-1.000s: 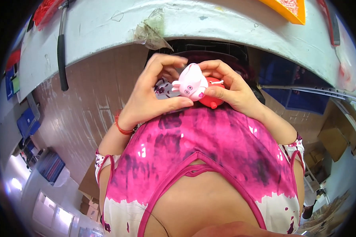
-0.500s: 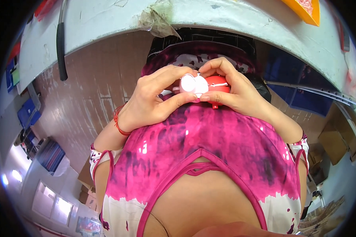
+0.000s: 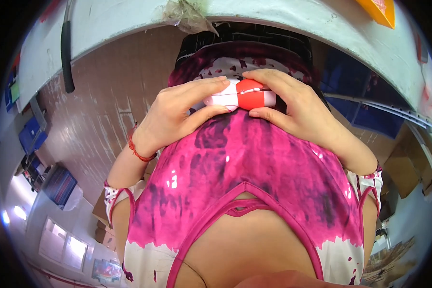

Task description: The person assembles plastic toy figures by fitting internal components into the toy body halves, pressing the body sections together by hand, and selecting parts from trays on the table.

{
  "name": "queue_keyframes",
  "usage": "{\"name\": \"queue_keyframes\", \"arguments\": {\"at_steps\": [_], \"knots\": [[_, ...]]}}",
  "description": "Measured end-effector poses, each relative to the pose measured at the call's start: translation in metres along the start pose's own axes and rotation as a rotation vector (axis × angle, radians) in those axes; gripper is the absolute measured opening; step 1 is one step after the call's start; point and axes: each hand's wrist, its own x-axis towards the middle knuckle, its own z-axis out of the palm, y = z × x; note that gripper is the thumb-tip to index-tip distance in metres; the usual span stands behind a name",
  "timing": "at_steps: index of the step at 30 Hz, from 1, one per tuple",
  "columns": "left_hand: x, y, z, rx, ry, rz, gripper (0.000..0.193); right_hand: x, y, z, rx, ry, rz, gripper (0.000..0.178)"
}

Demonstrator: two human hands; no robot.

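A small plastic toy figure (image 3: 251, 94) lies sideways between my hands, close to my front. Its left part is white with a little pink, its middle is red with a white raised stripe, and its right end is pale pink. My left hand (image 3: 185, 103) grips the white part between thumb and fingers. My right hand (image 3: 293, 98) is closed round the red and pink part, thumb below and fingers above. White and red parts meet with no visible gap; whether they are locked together I cannot tell. A thin dark line runs along the toy's side.
The pale worktable (image 3: 129, 19) curves across the top, above my hands. A crumpled clear plastic bag (image 3: 187, 18) hangs at its edge. A dark-handled tool (image 3: 67, 57) juts over the edge at left, and a yellow tray (image 3: 381, 13) stands at upper right.
The toy has turned: its round white face pointed up before, and now its side with the stripe shows. My fingers have shifted outward along it, uncovering more of the red part.
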Motion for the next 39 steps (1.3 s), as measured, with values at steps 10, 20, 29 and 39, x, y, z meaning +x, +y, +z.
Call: {"name": "queue_keyframes", "arguments": {"at_steps": [10, 20, 29, 39], "knots": [[-0.008, -0.01, 0.023, -0.196, 0.116, -0.071, 0.039, 0.002, 0.004, -0.002, -0.107, 0.014, -0.077, 0.048], [0.007, -0.004, 0.014, -0.139, -0.063, -0.036, 0.044, 0.002, 0.019, -0.01, 0.402, -0.075, 0.181, 0.044], [0.006, -0.001, 0.012, -0.145, -0.057, -0.016, 0.042, 0.008, 0.012, -0.005, 0.461, -0.013, 0.221, 0.033], [0.01, 0.011, 0.017, -0.184, -0.071, -0.047, 0.041, 0.005, 0.004, -0.006, 0.305, 0.015, 0.271, 0.038]]}}
